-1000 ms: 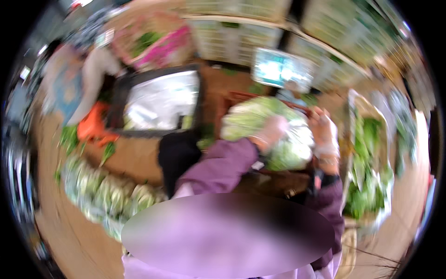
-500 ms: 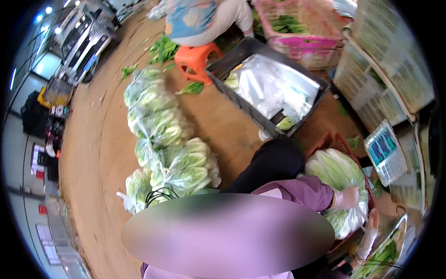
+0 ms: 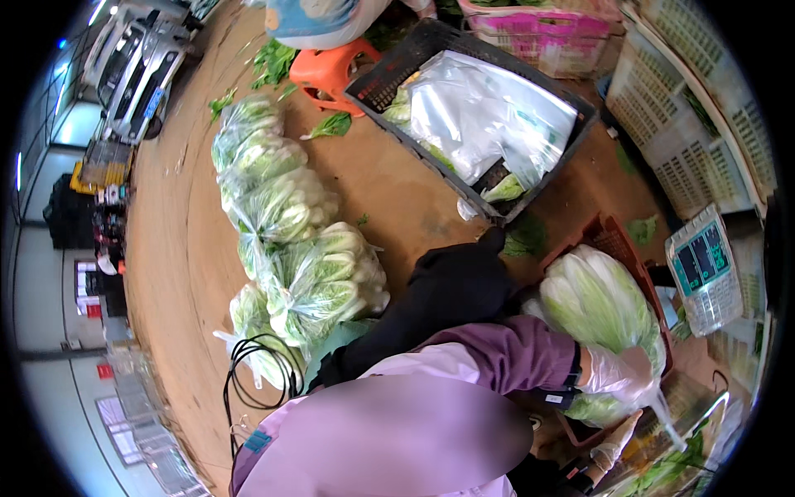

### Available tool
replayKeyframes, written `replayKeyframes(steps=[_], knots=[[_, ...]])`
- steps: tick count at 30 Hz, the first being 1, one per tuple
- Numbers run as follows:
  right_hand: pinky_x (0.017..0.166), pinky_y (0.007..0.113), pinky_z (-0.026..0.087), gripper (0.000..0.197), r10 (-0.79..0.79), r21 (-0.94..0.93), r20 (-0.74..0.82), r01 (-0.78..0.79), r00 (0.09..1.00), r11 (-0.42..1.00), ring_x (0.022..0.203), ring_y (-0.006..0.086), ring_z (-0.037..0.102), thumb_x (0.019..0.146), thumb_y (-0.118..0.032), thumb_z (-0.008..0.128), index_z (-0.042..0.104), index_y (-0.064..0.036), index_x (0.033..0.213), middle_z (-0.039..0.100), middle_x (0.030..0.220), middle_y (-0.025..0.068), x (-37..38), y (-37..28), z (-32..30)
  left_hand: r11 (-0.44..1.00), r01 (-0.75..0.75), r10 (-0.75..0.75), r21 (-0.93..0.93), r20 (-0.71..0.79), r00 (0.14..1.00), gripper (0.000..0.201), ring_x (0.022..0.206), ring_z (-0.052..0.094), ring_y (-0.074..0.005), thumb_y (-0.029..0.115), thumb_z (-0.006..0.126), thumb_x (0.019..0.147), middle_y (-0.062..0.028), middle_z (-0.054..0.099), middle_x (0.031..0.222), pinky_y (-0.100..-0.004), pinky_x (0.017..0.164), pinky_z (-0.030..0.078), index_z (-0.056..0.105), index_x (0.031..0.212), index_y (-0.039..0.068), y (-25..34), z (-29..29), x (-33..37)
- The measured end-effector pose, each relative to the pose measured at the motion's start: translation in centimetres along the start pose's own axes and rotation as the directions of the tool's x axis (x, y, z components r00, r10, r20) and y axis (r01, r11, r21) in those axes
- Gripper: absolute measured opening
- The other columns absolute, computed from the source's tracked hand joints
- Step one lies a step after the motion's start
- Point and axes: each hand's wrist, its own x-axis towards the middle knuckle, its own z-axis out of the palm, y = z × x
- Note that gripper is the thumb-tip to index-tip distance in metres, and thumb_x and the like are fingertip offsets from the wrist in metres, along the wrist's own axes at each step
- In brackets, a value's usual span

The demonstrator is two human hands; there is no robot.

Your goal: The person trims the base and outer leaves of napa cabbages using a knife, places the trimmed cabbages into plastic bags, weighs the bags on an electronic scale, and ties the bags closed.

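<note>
A clear plastic bag of long pale-green Chinese cabbages [image 3: 598, 302] lies in a red-brown plastic crate [image 3: 609, 232] at the right. My left hand [image 3: 619, 373], in a thin clear glove, is closed round the gathered neck of that bag, and the twisted plastic end hangs out past my fingers. Just below, my right hand [image 3: 614, 443], also gloved, has its fingers stretched out beside the hanging end, apparently apart from it. A digital scale display [image 3: 704, 269] stands right of the crate.
Several bagged cabbages [image 3: 327, 282] line the floor at left, near looped black cable [image 3: 248, 373]. A black crate [image 3: 389, 137] holds clear plastic bags [image 3: 489, 108]. Behind are an orange stool [image 3: 327, 74] with a seated person, a pink crate [image 3: 538, 37] and stacked pale crates [image 3: 662, 124].
My left hand has slid from the bag's side to its neck, and the plastic end now sticks out below. My right hand has shifted a little toward me. The whole view has tilted.
</note>
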Motion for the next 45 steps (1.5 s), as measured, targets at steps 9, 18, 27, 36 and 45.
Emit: replayKeyframes(steps=[9,18,27,36,45], knots=[[0.105,0.044,0.027,0.070,-0.036,0.243,0.092,0.012,0.995,0.970,0.127,0.0280,0.036,0.092,-0.057,0.032,0.029,-0.0069,0.140,0.033,0.142,0.0128,-7.5,-2.0,2.7,0.962,-0.262,0.273,0.078,-0.331,0.903,0.011,0.056,0.060,-0.0266,0.022,0.063,0.063,-0.0069,0.062,0.060,-0.0403,0.050,0.044,0.067,0.061,0.012,3.2,-12.7,-7.1],[0.107,0.046,0.025,0.067,-0.733,0.542,0.059,0.595,0.677,0.593,0.129,0.0287,0.033,0.093,-0.055,0.031,0.027,-0.0087,0.141,0.030,0.144,0.0128,-33.7,-12.8,21.1,0.957,-0.233,0.280,0.173,-0.765,0.580,0.015,0.044,0.047,-0.0277,0.020,0.065,0.060,-0.0070,0.049,0.053,-0.0392,0.041,0.035,0.055,0.056,0.010,4.7,-37.2,-30.1],[0.103,0.040,0.033,0.053,-0.551,0.537,0.796,0.127,0.251,0.834,0.120,0.0230,0.043,0.095,-0.044,0.035,0.038,-0.0070,0.134,0.043,0.134,0.0090,-45.0,-8.1,43.3,0.854,0.334,-0.505,-0.399,-0.789,0.351,0.017,0.059,0.046,-0.0089,0.013,0.058,0.080,-0.0002,0.050,0.063,-0.0262,0.053,0.037,0.061,0.081,-0.003,11.2,-43.4,-62.9],[0.099,0.038,0.034,0.071,0.170,-0.166,0.983,0.063,-0.070,0.984,0.122,0.0227,0.041,0.092,-0.061,0.027,0.032,-0.0070,0.139,0.039,0.138,0.0085,-50.2,9.5,59.9,0.630,0.185,-0.746,-0.754,-0.654,-0.124,0.033,0.063,0.048,-0.0050,0.039,0.058,0.084,0.0039,0.051,0.071,-0.0203,0.054,0.039,0.056,0.085,0.006,5.8,-31.2,-81.7],[0.080,0.025,0.045,0.046,-0.155,-0.020,0.961,0.614,0.230,0.789,0.093,0.0165,0.060,0.096,-0.036,0.039,0.047,-0.0026,0.127,0.058,0.115,0.0118,-43.3,-4.7,55.8,0.648,0.197,-0.476,-0.736,-0.593,-0.649,0.014,0.062,0.047,-0.0105,0.014,0.048,0.076,-0.0012,0.050,0.067,-0.0257,0.055,0.037,0.055,0.070,0.004,-1.3,-31.9,-93.0]])
